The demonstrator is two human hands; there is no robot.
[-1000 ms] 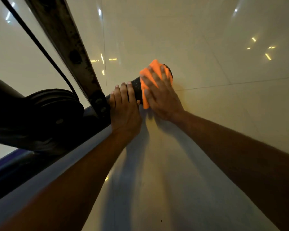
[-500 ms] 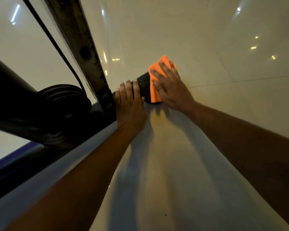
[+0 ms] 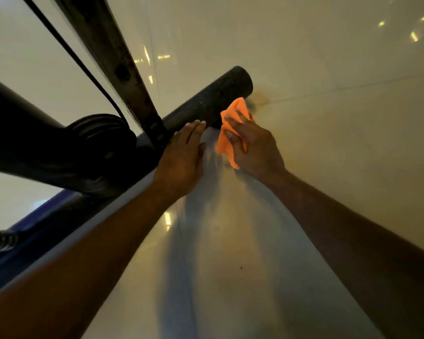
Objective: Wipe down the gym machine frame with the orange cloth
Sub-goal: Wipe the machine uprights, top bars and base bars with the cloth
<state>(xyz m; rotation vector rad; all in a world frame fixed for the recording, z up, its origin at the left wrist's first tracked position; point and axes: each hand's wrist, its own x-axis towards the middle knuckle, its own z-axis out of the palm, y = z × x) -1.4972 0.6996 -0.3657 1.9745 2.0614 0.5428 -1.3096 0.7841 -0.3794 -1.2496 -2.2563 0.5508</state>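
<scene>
A black foam roller pad [image 3: 213, 99] sticks out to the right from the dark gym machine frame [image 3: 113, 57]. My right hand [image 3: 252, 148] holds the orange cloth [image 3: 227, 135] just below and beside the roller's near side, fingers wrapped over the cloth. My left hand [image 3: 181, 155] lies with straight fingers against the roller's inner end, next to the frame joint. Part of the cloth is hidden under my right fingers.
A black pulley wheel [image 3: 101, 143] and a thick dark tube [image 3: 17, 133] sit to the left. A thin black cable [image 3: 71, 55] runs along the slanted bar. A blue frame rail [image 3: 34, 226] crosses the lower left. Glossy pale floor tiles [image 3: 328, 118] lie beneath.
My right hand with the cloth has come off the roller's end and down to its near side, baring the end. My left hand has loosened from gripping the roller to lying flat.
</scene>
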